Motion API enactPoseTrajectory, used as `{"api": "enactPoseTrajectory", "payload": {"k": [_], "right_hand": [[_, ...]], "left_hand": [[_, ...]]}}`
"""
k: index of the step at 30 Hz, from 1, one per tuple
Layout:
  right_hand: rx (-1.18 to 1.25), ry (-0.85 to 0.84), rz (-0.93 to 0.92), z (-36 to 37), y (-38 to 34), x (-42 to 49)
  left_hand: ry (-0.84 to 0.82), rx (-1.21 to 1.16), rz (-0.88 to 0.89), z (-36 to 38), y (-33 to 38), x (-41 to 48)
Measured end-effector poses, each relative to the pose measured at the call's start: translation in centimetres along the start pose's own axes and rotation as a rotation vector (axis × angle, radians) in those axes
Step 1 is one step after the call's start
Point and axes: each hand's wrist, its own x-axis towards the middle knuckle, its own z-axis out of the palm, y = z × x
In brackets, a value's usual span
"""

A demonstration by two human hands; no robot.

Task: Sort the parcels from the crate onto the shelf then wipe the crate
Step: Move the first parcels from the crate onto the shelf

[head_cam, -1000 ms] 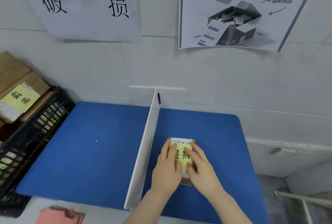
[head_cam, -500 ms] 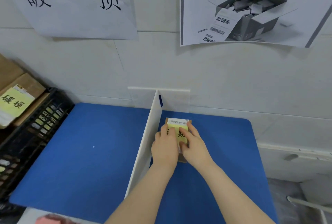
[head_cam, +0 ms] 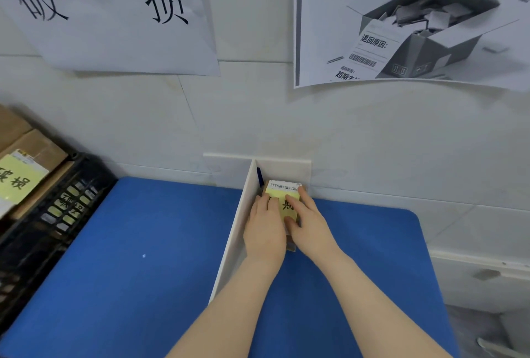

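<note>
At the far left I see a black slatted crate (head_cam: pixel 57 214) standing beside the blue shelf surface (head_cam: pixel 143 271). Brown cardboard parcels (head_cam: pixel 34 151) sit in it, the top one bearing a yellow label (head_cam: pixel 17 180) with black characters. On the white wall above hangs a paper sign (head_cam: pixel 109 10) with two large black characters.

A white upright divider (head_cam: pixel 238 231) runs from the wall toward me and splits the blue surface into a left and a right section. The left section is bare apart from a tiny white speck (head_cam: pixel 144 256).

Just right of the divider, in the back corner near the wall, lies a small parcel (head_cam: pixel 282 194) with a barcode strip and a yellow label on top. My left hand (head_cam: pixel 265 228) lies flat on its left part, against the divider, fingers stretched forward. My right hand (head_cam: pixel 308 223) rests on its right part, fingers spread over the label. Both hands press on the parcel from above rather than closing around it.

Higher on the wall at right hangs a poster (head_cam: pixel 415 19) showing an open box.
</note>
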Motion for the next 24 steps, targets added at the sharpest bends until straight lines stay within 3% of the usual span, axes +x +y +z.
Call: {"api": "enactPoseTrajectory", "payload": {"k": [11, 17, 21, 24], "right_hand": [[0.019, -0.021, -0.034, -0.6, -0.4, 0.7], [0.067, 0.350, -0.049, -3.6, -3.1, -2.9], [0.137, 0.458, -0.048, -4.4, -7.3, -5.1], [0.160, 0.440, -0.109, -2.5, -11.4, -7.0]], "left_hand": [[-0.016, -0.058, 0.004, -0.7, 0.9, -0.8], [0.103, -0.319, 0.131, -8.0, 2.4, -2.9], [0.341, -0.469, -0.017, -14.7, -3.4, -5.8], [0.294, -0.385, -0.169, -16.7, -9.2, -9.1]]}}
